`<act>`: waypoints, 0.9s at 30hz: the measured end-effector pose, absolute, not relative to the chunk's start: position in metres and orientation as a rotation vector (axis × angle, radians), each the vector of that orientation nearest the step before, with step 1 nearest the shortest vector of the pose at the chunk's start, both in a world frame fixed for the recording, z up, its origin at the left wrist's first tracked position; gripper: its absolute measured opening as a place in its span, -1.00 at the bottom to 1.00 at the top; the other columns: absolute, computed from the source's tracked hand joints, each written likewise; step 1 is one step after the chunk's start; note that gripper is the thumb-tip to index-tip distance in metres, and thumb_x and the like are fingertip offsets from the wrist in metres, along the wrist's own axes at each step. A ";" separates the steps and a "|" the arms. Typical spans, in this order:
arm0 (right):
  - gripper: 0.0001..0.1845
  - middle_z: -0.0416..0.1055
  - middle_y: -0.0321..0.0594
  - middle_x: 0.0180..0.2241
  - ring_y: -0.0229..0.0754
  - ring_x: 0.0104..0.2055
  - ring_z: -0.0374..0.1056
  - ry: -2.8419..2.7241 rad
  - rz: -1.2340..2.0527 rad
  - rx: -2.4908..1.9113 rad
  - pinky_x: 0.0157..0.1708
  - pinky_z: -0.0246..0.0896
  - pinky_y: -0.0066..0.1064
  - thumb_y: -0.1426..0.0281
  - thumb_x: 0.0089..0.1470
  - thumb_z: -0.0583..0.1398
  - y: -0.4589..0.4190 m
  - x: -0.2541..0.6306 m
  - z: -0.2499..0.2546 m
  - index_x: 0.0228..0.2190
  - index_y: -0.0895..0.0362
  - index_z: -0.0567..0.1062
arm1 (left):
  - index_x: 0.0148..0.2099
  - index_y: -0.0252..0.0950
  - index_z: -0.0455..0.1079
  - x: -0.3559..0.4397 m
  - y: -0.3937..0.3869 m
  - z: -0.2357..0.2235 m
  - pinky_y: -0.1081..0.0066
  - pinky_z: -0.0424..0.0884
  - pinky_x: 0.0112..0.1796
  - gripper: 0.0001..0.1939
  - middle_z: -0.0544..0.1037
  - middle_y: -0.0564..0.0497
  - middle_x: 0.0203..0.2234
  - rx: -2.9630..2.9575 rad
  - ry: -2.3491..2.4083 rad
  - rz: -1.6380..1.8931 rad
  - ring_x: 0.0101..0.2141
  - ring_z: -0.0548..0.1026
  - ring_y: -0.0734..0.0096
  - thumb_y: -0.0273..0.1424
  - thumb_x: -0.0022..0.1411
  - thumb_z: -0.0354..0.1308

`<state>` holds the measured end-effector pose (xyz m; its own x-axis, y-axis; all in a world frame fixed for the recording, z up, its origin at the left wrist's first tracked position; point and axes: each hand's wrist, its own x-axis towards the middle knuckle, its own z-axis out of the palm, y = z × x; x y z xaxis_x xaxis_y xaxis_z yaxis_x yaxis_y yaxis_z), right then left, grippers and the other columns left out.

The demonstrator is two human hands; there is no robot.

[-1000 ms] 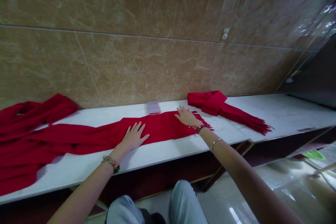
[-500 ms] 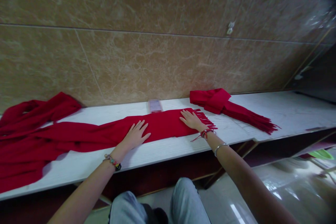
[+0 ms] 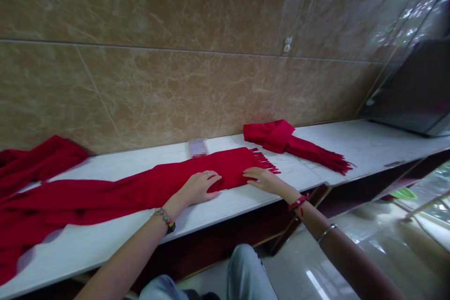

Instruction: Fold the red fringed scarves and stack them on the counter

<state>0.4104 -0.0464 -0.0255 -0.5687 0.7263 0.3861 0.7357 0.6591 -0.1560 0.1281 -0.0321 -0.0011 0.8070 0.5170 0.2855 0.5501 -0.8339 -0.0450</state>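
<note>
A long red fringed scarf [image 3: 140,187] lies lengthwise on the white shelf, its fringed end toward the right and its left part bunched in folds. My left hand [image 3: 199,188] rests on the scarf's near half, fingers a little bent and thumb apart, gripping nothing. Close to the fringe, my right hand [image 3: 266,181] touches the scarf near its front edge with fingers loosely stretched out. Behind and to the right lies a second red scarf [image 3: 279,137], knotted or folded over itself, with its fringe pointing right.
More red cloth [image 3: 52,157] is heaped at the left by the wall. A small pale blurred rectangle [image 3: 198,147] lies behind the scarf. The white shelf [image 3: 351,143] runs along a brown marbled wall [image 3: 176,89]. At the far right stands a large dark box-like object [image 3: 415,89].
My left hand has slid right along the scarf, and my right hand has drawn back from its middle to the near edge. The view has shifted rightward.
</note>
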 end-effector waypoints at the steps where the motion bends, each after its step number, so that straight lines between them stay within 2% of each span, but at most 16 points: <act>1: -0.70 0.39 -0.09 -0.10 -0.13 -0.02 0.27 -2.472 -0.065 -1.134 -0.02 0.20 -0.27 0.42 0.08 0.08 -0.047 0.414 -0.028 -0.13 0.18 0.43 | 0.03 -0.29 0.26 0.137 -0.029 -0.001 0.33 0.29 -0.12 -0.58 0.39 -0.11 -0.08 -2.862 -0.814 -0.397 -0.10 0.35 0.28 -0.22 0.16 0.00; 8: -0.70 0.42 -0.05 -0.15 -0.16 -0.09 0.33 -2.612 -0.322 -0.964 -0.09 0.27 -0.29 0.52 0.12 0.00 -0.040 0.419 -0.025 -0.15 0.21 0.43 | -0.14 -0.31 0.34 0.152 -0.018 -0.005 0.39 0.35 -0.29 -0.74 0.44 -0.07 -0.25 -2.817 -0.645 -0.390 -0.26 0.41 0.34 -0.51 0.08 0.00; 13: -0.72 0.45 -0.04 -0.21 -0.13 -0.14 0.36 -2.608 -0.376 -0.957 -0.15 0.29 -0.29 0.44 0.13 0.02 -0.042 0.415 -0.018 -0.16 0.23 0.43 | -0.23 -0.32 0.36 0.150 -0.016 -0.008 0.42 0.35 -0.35 -0.82 0.46 -0.06 -0.35 -2.748 -0.620 -0.449 -0.34 0.42 0.39 -0.49 0.19 -0.07; 20: -0.72 0.45 -0.05 -0.32 -0.16 -0.26 0.36 -2.490 -0.476 -1.020 -0.26 0.30 -0.31 0.53 0.14 -0.04 -0.044 0.411 -0.017 -0.26 0.22 0.45 | -0.18 -0.32 0.35 0.147 -0.014 -0.005 0.42 0.33 -0.28 -0.76 0.44 -0.05 -0.36 -2.710 -0.566 -0.633 -0.32 0.40 0.42 -0.51 0.26 -0.14; 27: -0.74 0.41 -0.12 -0.39 -0.21 -0.31 0.31 -2.425 -0.545 -1.032 -0.29 0.24 -0.36 0.52 0.15 -0.04 -0.057 0.415 -0.029 -0.37 0.17 0.44 | -0.27 -0.30 0.36 0.151 -0.023 0.000 0.44 0.29 -0.34 -0.77 0.39 -0.01 -0.44 -2.840 -0.488 -0.417 -0.39 0.35 0.44 -0.52 0.24 -0.13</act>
